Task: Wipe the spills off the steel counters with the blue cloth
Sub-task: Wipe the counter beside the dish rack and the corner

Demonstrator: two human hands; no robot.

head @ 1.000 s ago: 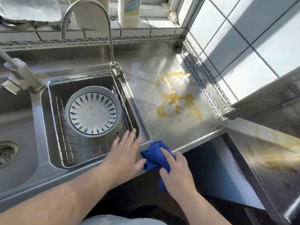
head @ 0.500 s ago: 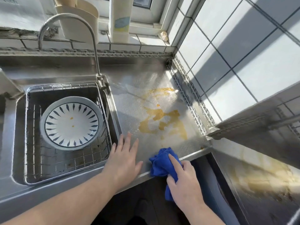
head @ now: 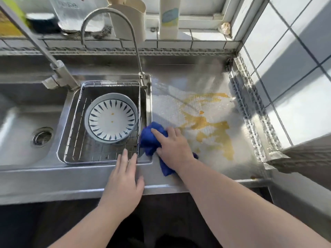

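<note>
Here the blue cloth (head: 150,138) lies bunched under the right hand (head: 172,149), left of the spill (head: 213,126).

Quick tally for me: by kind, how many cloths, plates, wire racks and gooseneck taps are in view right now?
Blue cloth: 1, under the right hand
Patterned plate: 1, in the rack
Wire rack: 1, in the sink basin
Gooseneck tap: 1
Total: 4
</note>
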